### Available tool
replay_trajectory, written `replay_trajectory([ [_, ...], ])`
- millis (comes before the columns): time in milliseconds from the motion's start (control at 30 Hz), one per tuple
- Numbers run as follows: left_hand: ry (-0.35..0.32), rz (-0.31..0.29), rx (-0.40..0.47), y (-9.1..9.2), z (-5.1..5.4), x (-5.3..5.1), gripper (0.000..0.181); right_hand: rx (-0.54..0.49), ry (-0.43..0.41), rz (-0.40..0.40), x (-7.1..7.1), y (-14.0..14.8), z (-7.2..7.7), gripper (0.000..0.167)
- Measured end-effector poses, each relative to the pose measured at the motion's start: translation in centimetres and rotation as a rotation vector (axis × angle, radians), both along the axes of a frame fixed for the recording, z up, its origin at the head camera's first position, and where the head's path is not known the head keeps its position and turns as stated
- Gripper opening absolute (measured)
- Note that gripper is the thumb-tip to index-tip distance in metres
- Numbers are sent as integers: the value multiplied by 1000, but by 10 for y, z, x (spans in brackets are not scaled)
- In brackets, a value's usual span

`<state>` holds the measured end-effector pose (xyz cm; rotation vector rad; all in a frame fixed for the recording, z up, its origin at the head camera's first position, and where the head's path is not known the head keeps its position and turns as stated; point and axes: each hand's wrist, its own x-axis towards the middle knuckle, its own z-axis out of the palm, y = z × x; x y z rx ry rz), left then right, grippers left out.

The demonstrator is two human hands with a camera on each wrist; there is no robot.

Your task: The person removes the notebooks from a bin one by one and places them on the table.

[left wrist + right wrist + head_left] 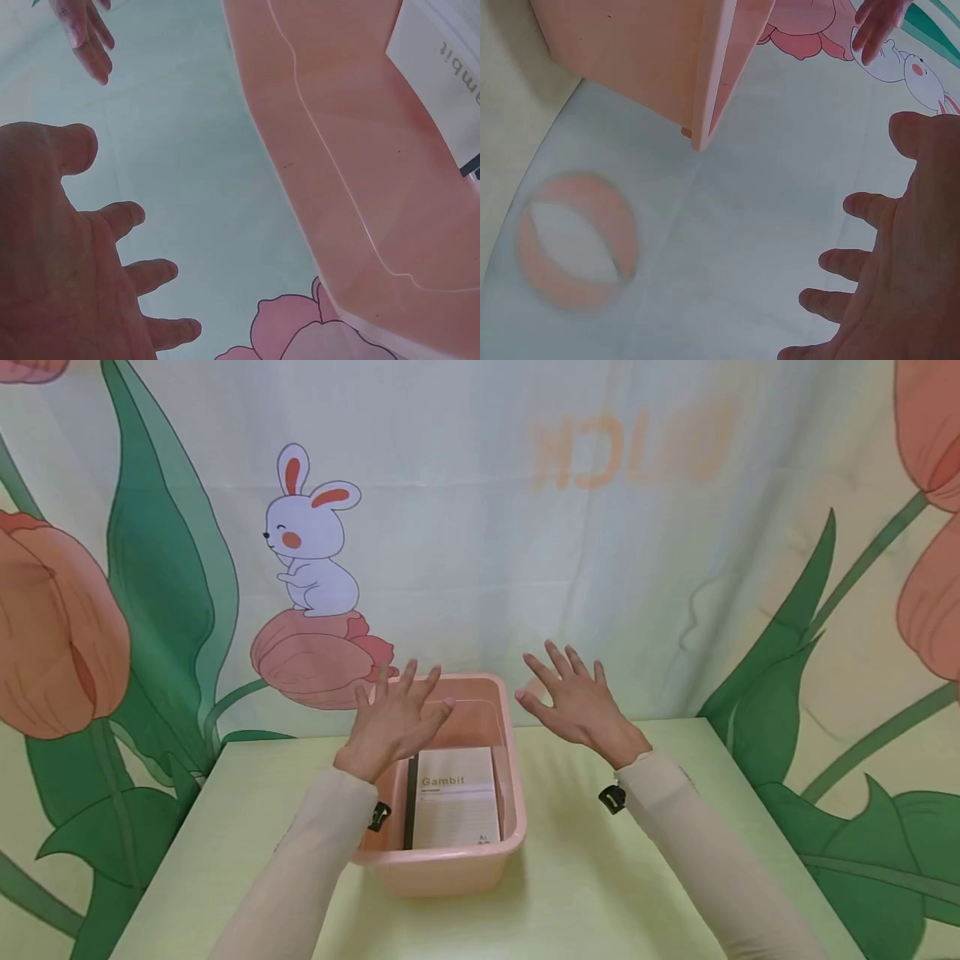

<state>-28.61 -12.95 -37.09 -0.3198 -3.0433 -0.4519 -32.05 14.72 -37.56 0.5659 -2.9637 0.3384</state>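
Observation:
A pink plastic basin [442, 878] stands on the table, and inside it lies a notebook [456, 814] with a dark spine and the word "Gambit" on its pale cover. My left hand [393, 722] hovers above the basin's left side, fingers spread, holding nothing. To the right of the basin my right hand [581, 706] is raised in the air, its fingers also spread and nothing in them. The left wrist view shows the left palm [67, 255] beside the basin wall [330, 187]. From the right wrist, the right hand [900, 255] appears apart from the basin [630, 60].
The pale green table [622, 877] meets a printed curtain [465, 543] right behind the basin. The curtain carries tulips, leaves and a white rabbit [315, 543]. Dark clips [612, 798] sit at both cuffs.

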Motion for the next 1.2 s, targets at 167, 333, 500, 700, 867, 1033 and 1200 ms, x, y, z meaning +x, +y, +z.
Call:
replay_trajectory([
  [167, -15, 3, 8, 0, 0, 3, 66, -6, -15, 2, 2, -2, -1, 68],
  [333, -30, -12, 47, 0, 0, 7, 65, 10, -9, 2, 3, -2, -2, 68],
  [500, -34, -3, 97, -12, 1, 16, 65, 2, -1, 28, 8, -6, 0, 67],
  [700, 13, 12, 150, -33, 6, 29, 69, -6, 30, 44, 14, -12, 2, 66],
  [867, 28, 48, 166, -52, 7, 41, 73, -25, 54, 88, 17, -19, 2, 64],
  [1033, 8, 83, 203, -68, 7, 47, 77, -42, 64, 113, 19, -28, 2, 64],
  [1200, -14, 88, 268, -83, 2, 52, 77, -60, 62, 131, 21, -41, 4, 63],
])
